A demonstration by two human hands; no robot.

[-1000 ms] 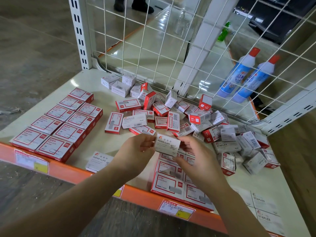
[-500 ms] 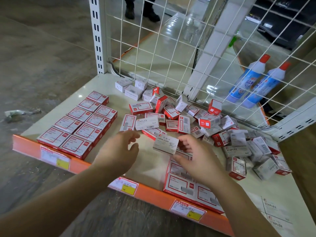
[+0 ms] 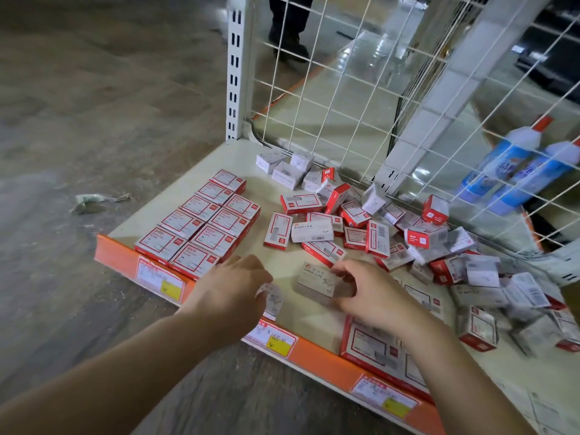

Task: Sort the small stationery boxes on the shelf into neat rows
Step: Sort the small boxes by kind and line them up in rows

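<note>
Head view. Left of centre, red boxes [image 3: 204, 224] lie in two neat rows on the shelf [image 3: 194, 171]. At lower right a second flat block [image 3: 379, 346] sits at the front edge. From centre to the right edge, a loose pile [image 3: 408, 233] remains unsorted. The right hand [image 3: 373, 296] pinches a paper-clip box [image 3: 317, 279] just above the shelf, centre frame. The left hand [image 3: 232, 287] covers a white box [image 3: 271, 298]; its grip cannot be told. Estimate: well under half is sorted.
</note>
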